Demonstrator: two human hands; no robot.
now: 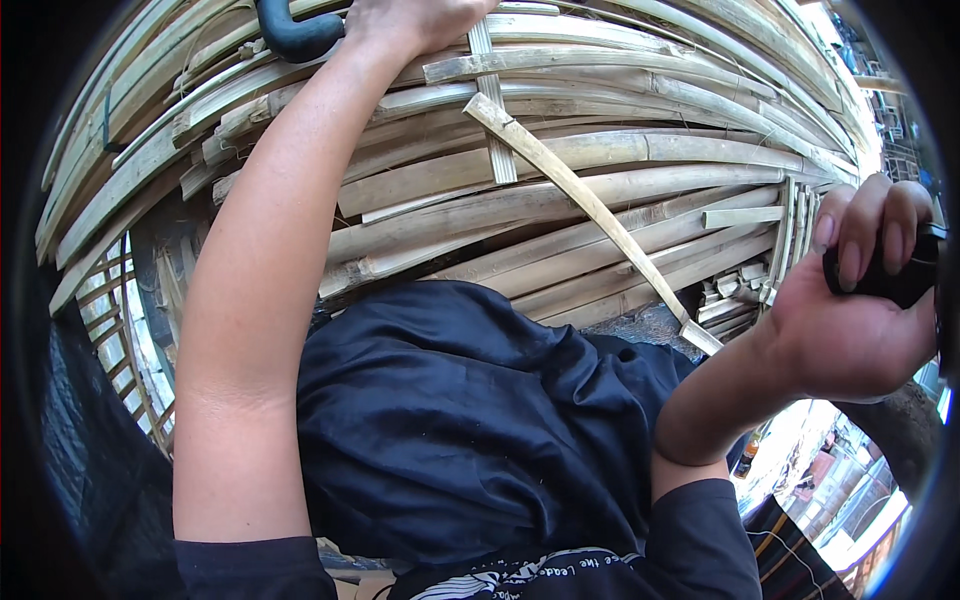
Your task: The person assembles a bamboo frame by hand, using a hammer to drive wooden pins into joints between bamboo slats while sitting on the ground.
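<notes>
My left hand (415, 20) reaches up to the top edge of the picture, where its fingers are cut off. Right beside it is the thick, black, curved end of a handle (300, 35). A flat ridged bamboo strip (500, 150) runs down from near that hand across split bamboo poles (600, 150). Raised at the right side, my right hand (845, 320) has its fingers curled around a black object (905, 275) whose kind I cannot make out. A longer thin bamboo slat (590, 205) lies slanting over the poles between my arms.
Short bamboo pieces (735, 290) are stacked at the right, below some upright slats (785, 235). Dark cloth (430, 400) covers my lap. A lattice of slats (125, 340) stands at the left. A small bottle (747, 455) is at the lower right.
</notes>
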